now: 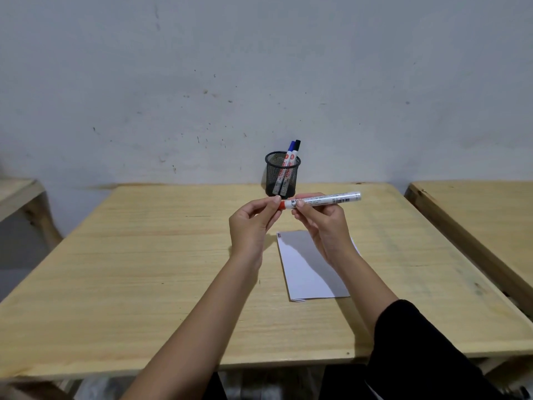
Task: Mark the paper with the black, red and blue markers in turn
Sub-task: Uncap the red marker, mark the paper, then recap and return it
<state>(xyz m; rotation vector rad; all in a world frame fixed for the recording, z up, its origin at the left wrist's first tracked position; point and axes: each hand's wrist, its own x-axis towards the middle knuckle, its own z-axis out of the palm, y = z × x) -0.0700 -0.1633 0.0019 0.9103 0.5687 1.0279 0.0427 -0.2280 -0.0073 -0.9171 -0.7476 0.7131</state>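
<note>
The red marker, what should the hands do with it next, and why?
Probably put it back in the mesh cup. The left hand pinches the cap end of the red marker, the right hand holds its barrel, and the paper seems to show dark and red marks at its corner.

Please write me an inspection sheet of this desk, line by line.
Surface: pale wooden table, bare wood.
Job's things: white paper sheet, small marks at its far left corner; red-capped white marker held level; blue marker and black marker in the black mesh pen cup.
Clutter: nothing seen.
Grips: left hand pinches the red cap; right hand holds the barrel.
Cables: nothing seen.
Surroundings: scuffed grey wall; another wooden table at right.
</note>
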